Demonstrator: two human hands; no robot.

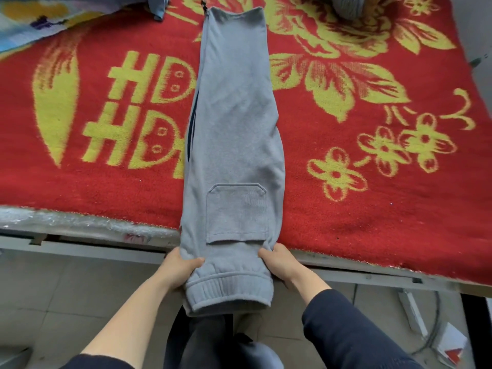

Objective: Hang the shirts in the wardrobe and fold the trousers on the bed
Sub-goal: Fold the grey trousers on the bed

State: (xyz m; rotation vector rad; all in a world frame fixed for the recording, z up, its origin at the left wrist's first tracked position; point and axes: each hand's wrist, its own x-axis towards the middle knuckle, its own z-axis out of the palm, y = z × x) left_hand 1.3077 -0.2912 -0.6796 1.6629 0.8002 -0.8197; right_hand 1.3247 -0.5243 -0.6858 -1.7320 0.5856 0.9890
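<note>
Grey sweat trousers [234,134] lie lengthwise on the bed, folded leg on leg, with a patch pocket facing up and the elastic waistband hanging over the near bed edge. My left hand [181,270] grips the left side of the waistband end, thumb on top. On the other side, my right hand [279,262] grips the same end, thumb on top of the fabric. The leg cuffs reach the far side of the bed.
A red blanket [359,203] with yellow flowers and letters covers the bed. Another grey garment [348,5] lies at the far edge, a blue cloth piece [157,8] at the far left. The grey bed frame [93,249] runs along the near edge above a tiled floor.
</note>
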